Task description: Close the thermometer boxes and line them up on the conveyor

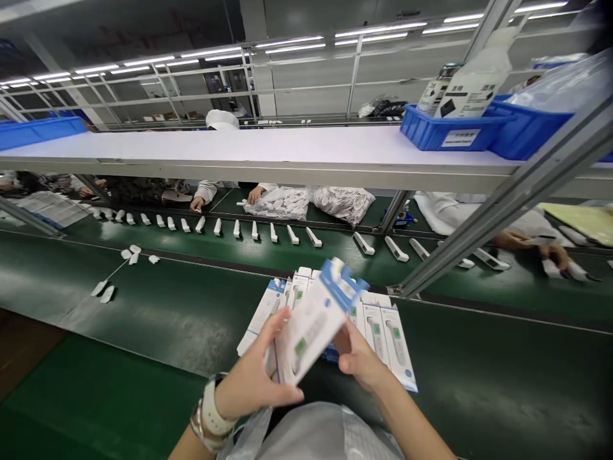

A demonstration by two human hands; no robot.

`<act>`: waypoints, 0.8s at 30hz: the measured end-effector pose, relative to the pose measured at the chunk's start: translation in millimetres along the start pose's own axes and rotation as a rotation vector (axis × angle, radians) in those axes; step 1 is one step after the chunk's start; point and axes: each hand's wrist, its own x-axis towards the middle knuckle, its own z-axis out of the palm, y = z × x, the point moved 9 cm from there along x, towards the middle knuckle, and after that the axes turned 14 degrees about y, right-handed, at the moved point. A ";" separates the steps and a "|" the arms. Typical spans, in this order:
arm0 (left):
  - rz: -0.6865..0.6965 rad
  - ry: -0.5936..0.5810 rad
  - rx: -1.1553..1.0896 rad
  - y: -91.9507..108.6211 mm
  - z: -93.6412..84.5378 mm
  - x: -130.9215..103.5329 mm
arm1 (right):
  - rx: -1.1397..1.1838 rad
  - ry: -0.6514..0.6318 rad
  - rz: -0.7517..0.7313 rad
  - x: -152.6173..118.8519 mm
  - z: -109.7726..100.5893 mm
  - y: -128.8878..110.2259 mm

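A slim white-and-blue carton (311, 326) is tilted in front of me, slightly blurred. Its face carries a picture of a handheld device with a green screen. At its blue upper end the flaps stand open, and something white shows there. My left hand (256, 367) grips the carton's left side, thumb across the lower end. On the other side, my right hand (361, 361) has its fingers curled against the right edge; their tips are hidden behind it. Beneath lie similar cartons, some to the left (263, 313) and some to the right (395, 345), on the dark green surface.
White handheld devices (255, 231) lie in a row on the green belt beyond. Small white parts (133, 255) sit at left. A slanted metal post (479, 217) and a shelf (249, 147) with blue bins (454, 131) stand ahead. Co-workers' hands (197, 203) show across the line.
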 end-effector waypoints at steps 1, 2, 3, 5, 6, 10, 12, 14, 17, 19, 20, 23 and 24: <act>0.007 -0.059 -0.016 10.0 14.3 -7.5 | 0.047 -0.029 -0.013 -1.5 7.3 -3.7; 0.008 -0.093 -0.035 15.7 25.8 -12.4 | 0.071 -0.020 -0.032 -3.0 9.2 -6.3; 0.011 -0.107 -0.057 18.5 34.5 -15.0 | 0.083 0.011 -0.058 -4.8 7.4 -8.2; 0.020 -0.117 -0.098 17.9 45.6 -15.8 | 0.089 0.078 -0.117 -9.3 -0.1 -10.2; 0.020 -0.126 -0.124 16.2 49.6 -15.3 | 0.090 0.104 -0.131 -11.5 -3.6 -9.6; -0.046 -0.068 -0.213 6.4 52.5 -8.5 | 0.127 0.361 0.008 -15.0 -24.5 7.0; -0.099 -0.037 -0.209 0.3 53.8 -4.5 | 0.159 0.520 0.077 -17.8 -34.3 13.0; -0.129 -0.050 -0.179 -4.0 57.7 -0.8 | 0.173 0.570 0.072 -18.7 -36.2 11.3; -0.123 -0.115 -0.151 -2.0 65.1 4.5 | 0.116 0.462 0.062 -15.7 -28.6 6.8; -0.085 -0.195 -0.186 9.2 73.0 6.1 | 0.057 0.282 0.066 -12.9 -15.4 3.7; -0.058 -0.233 -0.208 17.0 77.2 6.3 | 0.028 0.202 0.055 -12.4 -9.3 0.5; 0.045 -0.216 -0.199 40.2 82.7 9.1 | -0.079 0.253 -0.099 -13.0 -13.6 -23.4; 0.077 -0.156 -0.155 45.5 81.3 11.0 | -0.117 0.342 -0.167 -15.7 -19.6 -34.5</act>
